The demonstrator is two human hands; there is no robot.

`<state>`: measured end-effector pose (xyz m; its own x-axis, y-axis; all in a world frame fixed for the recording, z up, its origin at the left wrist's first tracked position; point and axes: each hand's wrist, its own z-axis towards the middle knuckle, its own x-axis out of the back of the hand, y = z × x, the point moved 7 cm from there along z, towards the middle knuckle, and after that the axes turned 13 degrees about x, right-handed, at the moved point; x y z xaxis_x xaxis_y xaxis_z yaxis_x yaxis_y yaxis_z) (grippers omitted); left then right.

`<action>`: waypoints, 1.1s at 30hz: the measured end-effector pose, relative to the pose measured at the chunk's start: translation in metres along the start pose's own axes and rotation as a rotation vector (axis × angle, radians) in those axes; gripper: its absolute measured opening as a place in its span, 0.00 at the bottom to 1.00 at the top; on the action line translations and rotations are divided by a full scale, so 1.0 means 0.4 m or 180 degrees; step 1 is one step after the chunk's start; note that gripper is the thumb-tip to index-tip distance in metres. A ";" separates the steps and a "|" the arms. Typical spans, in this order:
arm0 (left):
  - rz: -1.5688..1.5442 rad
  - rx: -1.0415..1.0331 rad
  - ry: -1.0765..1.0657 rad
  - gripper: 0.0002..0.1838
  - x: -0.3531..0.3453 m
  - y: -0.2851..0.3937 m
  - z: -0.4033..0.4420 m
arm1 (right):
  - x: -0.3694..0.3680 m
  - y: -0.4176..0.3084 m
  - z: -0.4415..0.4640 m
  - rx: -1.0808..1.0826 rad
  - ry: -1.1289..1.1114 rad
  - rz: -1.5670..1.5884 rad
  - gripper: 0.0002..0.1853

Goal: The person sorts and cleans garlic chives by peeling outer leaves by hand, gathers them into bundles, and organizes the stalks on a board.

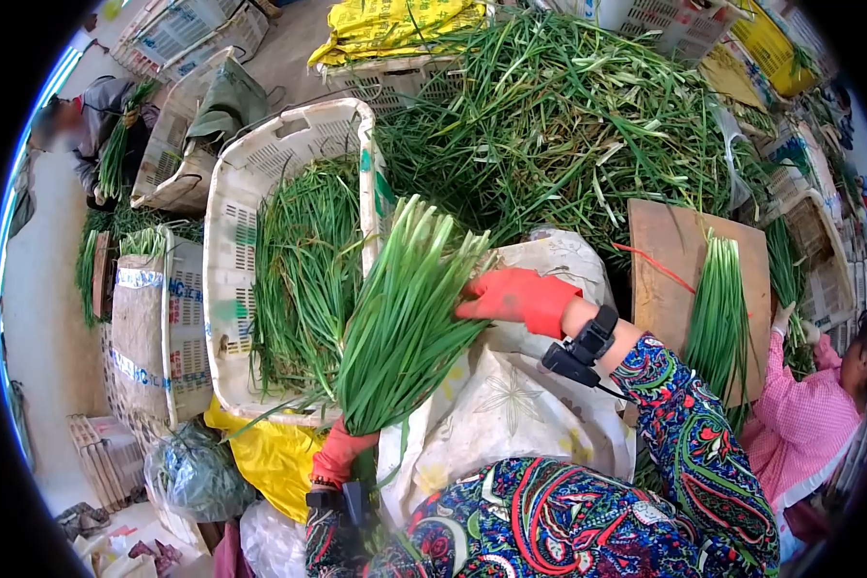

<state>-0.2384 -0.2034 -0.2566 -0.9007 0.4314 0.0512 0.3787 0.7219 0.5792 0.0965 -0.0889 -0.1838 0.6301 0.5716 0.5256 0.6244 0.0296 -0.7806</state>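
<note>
A thick bunch of green chives (405, 318) is held above my lap, pale stem ends up and leafy tips down toward me. My right hand (518, 297), in an orange-red glove, grips its right side, the fingertips partly behind the stems. At the lower tips, my left hand (343, 453), gloved alike, touches the bunch from below; its fingers are hidden by the leaves. Just left stands a white plastic crate (231, 289) with loose chives (303, 260) inside. A pale patterned cloth (506, 405) covers my lap.
A large heap of chives (588, 125) lies ahead. On the right, a brown board (660, 250) carries another chive bunch (719, 308) and a red tie (660, 265). A person in pink (804, 414) works at right, another person (106, 111) far left. More crates (185, 318) stand left.
</note>
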 end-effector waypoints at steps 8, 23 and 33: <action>-0.0098 -0.0040 0.0117 0.23 -0.005 -0.003 -0.008 | 0.181 0.027 -0.021 0.0661 0.2459 0.2825 0.10; 0.0004 -0.0064 0.0126 0.22 -0.003 -0.007 0.001 | 0.075 0.015 0.091 0.0295 0.1418 0.2253 0.10; -0.0234 0.0165 -0.0017 0.26 -0.020 0.011 -0.016 | 0.320 0.131 -0.097 0.0380 0.2552 0.3255 0.10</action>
<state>-0.2311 -0.2071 -0.2492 -0.9254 0.3791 0.0058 0.3224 0.7787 0.5383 0.2276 -0.0460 -0.1443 0.9167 -0.2653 -0.2987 -0.3173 -0.0291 -0.9479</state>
